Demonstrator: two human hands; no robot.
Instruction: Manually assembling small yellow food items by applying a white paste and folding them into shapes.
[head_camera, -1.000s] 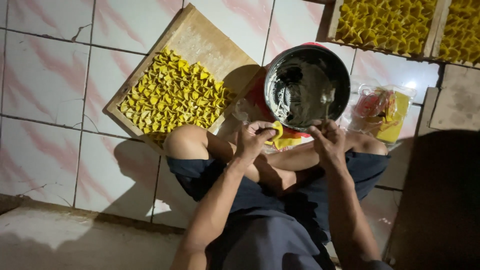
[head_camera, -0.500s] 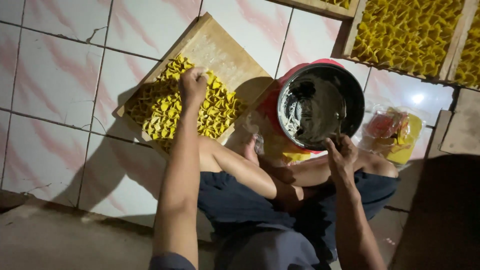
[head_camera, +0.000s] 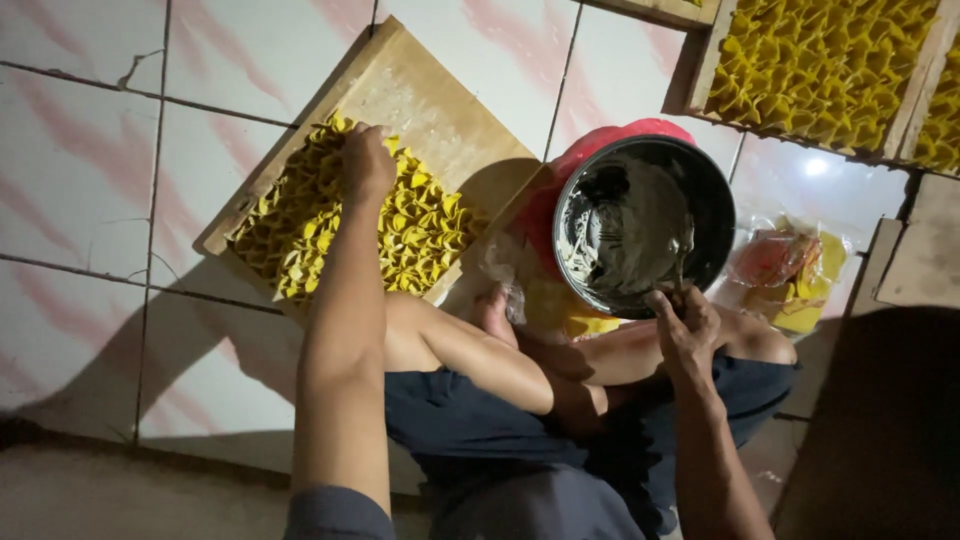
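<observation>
Since the frame half a second back, the left hand (head_camera: 367, 160) has pushed a little farther across the wooden tray (head_camera: 440, 95) and now lies on the upper edge of the yellow folded pieces (head_camera: 400, 230) packed there, while the right hand (head_camera: 685, 325) has stayed at the near rim of the black bowl (head_camera: 640, 225). The left fingers curl down together onto the pile; whether they pinch a piece or only press on it cannot be told, since the back of the hand covers them. The right fingers are gathered around a thin spoon handle (head_camera: 683, 262) that stands in the grey paste inside the bowl. The bowl sits on a red basin (head_camera: 600, 150), just beside the tray's right corner and above the person's crossed legs (head_camera: 480, 350).

Setting a piece down well here probably means tucking it tight against its neighbours so the rows stay dense and upright, working toward the bare part of the board, and lifting the hand straight off so nothing is dragged askew. The spoon hand would do best to hold steady so the bowl does not tip off the basin.

A clear bag with orange and yellow contents (head_camera: 790, 275) lies right of the bowl, and a second full tray (head_camera: 820, 65) rests at the top right.
</observation>
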